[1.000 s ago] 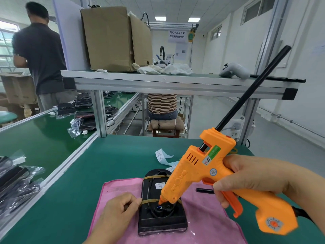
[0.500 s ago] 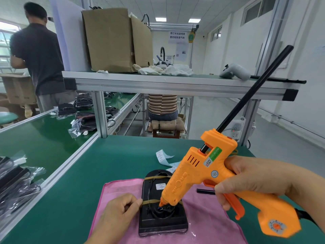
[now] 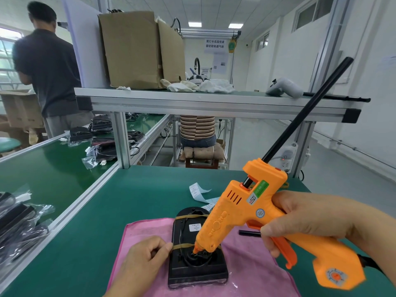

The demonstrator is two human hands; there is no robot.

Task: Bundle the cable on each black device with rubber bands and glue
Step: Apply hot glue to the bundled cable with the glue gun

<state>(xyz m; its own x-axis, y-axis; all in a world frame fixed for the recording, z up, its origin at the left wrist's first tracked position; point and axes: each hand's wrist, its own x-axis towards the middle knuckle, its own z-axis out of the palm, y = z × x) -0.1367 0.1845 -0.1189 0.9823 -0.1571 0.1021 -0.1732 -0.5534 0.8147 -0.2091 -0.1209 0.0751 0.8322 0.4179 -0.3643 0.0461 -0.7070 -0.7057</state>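
Right grip (image 3: 310,221) is wrapped round the handle of an orange plastic hot-glue gun (image 3: 242,213), with fingers curled by its trigger. A long black glue stick (image 3: 306,112) slants up out of the gun's back. The nozzle points down and touches the coiled black cable (image 3: 200,257) on the near end of a flat black rectangular device (image 3: 184,232). That device lies on a pink cloth (image 3: 252,273) spread on the green bench (image 3: 139,194). Two tan rubber bands cross the device, one near its far end (image 3: 190,216) and one (image 3: 182,246) just behind the coil. Left grip (image 3: 141,264) is curled, its thumb tip at the device's left edge by the nearer band; whether it pinches the band or only braces the device I cannot tell. A short black stick (image 3: 248,233) lies on the cloth under the gun.
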